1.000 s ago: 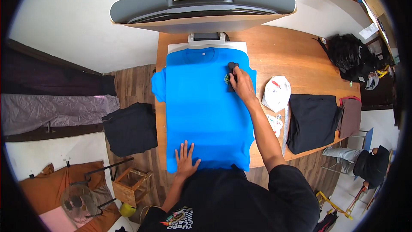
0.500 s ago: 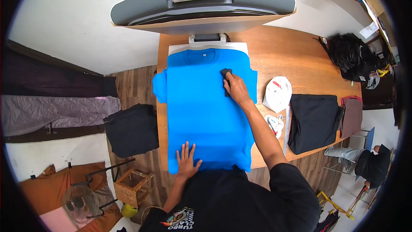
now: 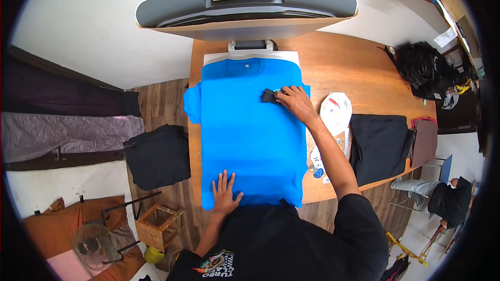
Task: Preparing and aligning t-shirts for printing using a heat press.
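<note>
A bright blue T-shirt [image 3: 245, 125] lies flat, collar at the far end, over the white lower plate [image 3: 291, 56] of a heat press. My left hand [image 3: 224, 198] rests open on the shirt near its hem, fingers spread. Over the chest, right of the middle, my right hand [image 3: 298, 103] is closed on a small black cloth [image 3: 269, 96] pressed to the fabric. A few small green and white specks show beside those fingers; what they are I cannot make out. Raised above the far end stands the press's grey upper part [image 3: 323, 5].
Right of the shirt, on the wooden table [image 3: 359, 67], are a white bag [image 3: 336, 112], patches or stickers [image 3: 318, 170], a ruler [image 3: 347, 143] and folded black cloth [image 3: 380, 145]. More black clothing [image 3: 159, 156] lies left. Another person [image 3: 445, 198] sits at far right.
My right hand has shifted slightly right and turned, and the black cloth now points leftward instead of hanging lengthwise. My left hand stays in place on the shirt.
</note>
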`<state>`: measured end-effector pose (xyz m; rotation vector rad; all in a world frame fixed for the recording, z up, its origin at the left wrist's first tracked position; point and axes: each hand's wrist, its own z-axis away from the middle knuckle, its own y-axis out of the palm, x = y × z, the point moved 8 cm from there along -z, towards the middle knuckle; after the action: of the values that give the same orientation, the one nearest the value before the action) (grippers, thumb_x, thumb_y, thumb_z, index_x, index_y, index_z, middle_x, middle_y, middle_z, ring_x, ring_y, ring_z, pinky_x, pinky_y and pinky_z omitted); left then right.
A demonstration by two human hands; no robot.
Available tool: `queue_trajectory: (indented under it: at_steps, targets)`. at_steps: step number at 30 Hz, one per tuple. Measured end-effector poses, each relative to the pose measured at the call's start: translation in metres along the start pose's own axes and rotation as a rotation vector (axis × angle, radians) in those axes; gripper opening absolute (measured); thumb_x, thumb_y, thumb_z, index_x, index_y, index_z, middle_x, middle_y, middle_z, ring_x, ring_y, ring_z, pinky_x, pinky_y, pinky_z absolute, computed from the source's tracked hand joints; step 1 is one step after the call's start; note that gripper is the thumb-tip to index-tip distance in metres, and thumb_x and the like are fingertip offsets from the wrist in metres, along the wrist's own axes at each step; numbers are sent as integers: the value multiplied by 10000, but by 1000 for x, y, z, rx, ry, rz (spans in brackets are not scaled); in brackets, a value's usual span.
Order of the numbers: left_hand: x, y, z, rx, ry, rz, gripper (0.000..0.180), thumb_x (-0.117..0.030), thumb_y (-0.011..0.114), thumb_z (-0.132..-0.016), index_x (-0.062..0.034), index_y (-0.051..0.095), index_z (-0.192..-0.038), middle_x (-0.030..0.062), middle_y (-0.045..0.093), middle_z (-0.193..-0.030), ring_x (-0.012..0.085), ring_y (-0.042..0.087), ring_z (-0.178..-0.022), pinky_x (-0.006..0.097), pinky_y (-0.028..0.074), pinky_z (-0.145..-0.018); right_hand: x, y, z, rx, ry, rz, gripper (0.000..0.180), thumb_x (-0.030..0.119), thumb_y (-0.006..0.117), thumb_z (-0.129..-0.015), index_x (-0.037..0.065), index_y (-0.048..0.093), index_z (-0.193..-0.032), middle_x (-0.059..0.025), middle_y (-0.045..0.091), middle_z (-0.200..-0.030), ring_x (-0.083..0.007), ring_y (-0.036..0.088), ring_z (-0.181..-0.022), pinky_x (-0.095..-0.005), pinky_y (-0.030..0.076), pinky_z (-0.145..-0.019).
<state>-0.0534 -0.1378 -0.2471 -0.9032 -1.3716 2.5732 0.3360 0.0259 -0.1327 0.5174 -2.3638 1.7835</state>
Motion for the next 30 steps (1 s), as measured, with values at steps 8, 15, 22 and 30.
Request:
queue_trajectory:
  at_steps: [8,15,22,30]
  targets:
    - [-9,-4,2,-55,81,-2,943,-449,708,-962,-198,193,-1710,171,43,-1780,393,44,-1638,629,25,-1279,-15,14,18,-40,54,-128,159,142,742,-936,81,723,-1082,-103,723,-1156,-318,653,-1042,-441,493,-921]
    - [-1,4,1,-25,33,-46,955,-448,715,-957,-187,188,-1710,178,30,-1779,388,28,-1640,625,20,-1280,-20,18,14,-10,165,-210,125,77,750,-911,60,728,-1032,-128,756,-1077,-332,674,-1023,-436,498,-920]
    - [9,14,2,-7,5,-48,956,-454,710,-959,-185,184,-1711,173,21,-1781,384,23,-1640,622,18,-1280,-20,13,9,-5,218,-217,126,46,743,-899,61,724,-1023,-133,750,-1060,-348,674,-1013,-444,507,-899]
    - [-3,-4,1,-2,2,-49,946,-467,704,-959,-194,197,-1710,164,33,-1782,380,33,-1641,625,17,-1280,-17,11,-3,-81,118,-251,143,2,752,-861,42,697,-986,-149,737,-998,-379,682,-976,-456,520,-873]
